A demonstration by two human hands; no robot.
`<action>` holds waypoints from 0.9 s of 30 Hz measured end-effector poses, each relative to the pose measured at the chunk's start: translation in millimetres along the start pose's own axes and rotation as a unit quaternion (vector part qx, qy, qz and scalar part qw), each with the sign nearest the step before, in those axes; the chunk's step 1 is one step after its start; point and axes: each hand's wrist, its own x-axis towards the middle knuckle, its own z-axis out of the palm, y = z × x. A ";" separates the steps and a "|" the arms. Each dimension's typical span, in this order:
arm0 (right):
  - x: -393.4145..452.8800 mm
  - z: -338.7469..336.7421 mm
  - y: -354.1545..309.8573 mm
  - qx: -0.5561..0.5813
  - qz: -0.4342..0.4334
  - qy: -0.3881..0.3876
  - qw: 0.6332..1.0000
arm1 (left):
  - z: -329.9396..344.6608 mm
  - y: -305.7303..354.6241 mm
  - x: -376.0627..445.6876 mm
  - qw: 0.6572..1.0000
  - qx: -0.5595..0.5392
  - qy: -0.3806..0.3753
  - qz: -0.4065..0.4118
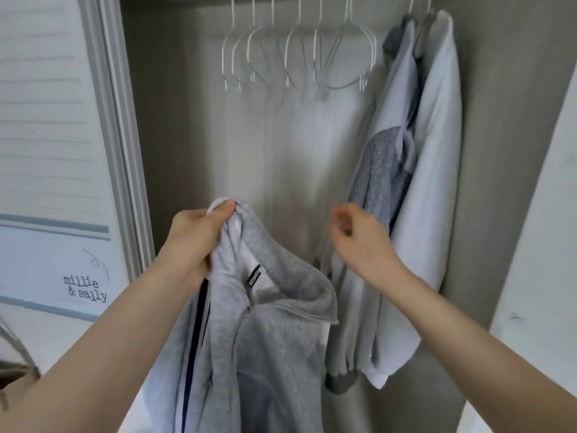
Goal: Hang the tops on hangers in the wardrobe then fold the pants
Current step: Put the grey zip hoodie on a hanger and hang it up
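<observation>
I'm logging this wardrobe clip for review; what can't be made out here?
Head view only:
- Wardrobe rail: cut off by the top edge above the white wire hangers.
- Right hand: motion-blurred, grip unclear.
- Grey zip sweatshirt gripped by the left hand: hem cut off below.

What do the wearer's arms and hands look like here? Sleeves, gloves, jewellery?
Both forearms are bare to the frame edge, with no sleeves in view. The left hand and right hand wear no gloves, and no rings, watch or bracelets show. The right hand's fingers are motion-blurred, so small details there cannot be told.
</observation>
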 end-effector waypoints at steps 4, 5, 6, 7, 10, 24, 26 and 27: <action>75.2 -20.8 -37.0 -0.008 -0.102 0.115 0.988 | 8.2 19.3 31.9 0.989 0.105 0.026 0.097; 93.6 -26.1 -46.5 -0.016 -0.119 0.150 0.981 | 10.8 23.3 38.0 0.984 0.126 0.026 0.124; 112.5 -31.1 -55.3 -0.026 -0.135 0.187 0.973 | 13.5 30.1 43.0 0.977 0.150 0.022 0.149; 130.3 -36.5 -63.3 -0.040 -0.146 0.220 0.964 | 16.2 36.1 48.3 0.967 0.182 0.017 0.175; 176.0 -48.7 -79.5 -0.146 -0.158 0.296 0.931 | 25.4 50.2 59.6 0.932 0.276 0.025 0.233; 322.5 -112.4 -109.5 -0.194 0.083 0.168 0.963 | 50.4 76.3 109.1 0.894 0.328 0.038 0.303; 329.1 -118.2 -110.6 -0.135 0.105 0.120 0.978 | 52.6 73.7 113.3 0.886 0.338 0.038 0.314; 329.4 -120.7 -109.6 -0.108 0.122 0.096 0.982 | 53.4 72.3 115.2 0.884 0.342 0.035 0.316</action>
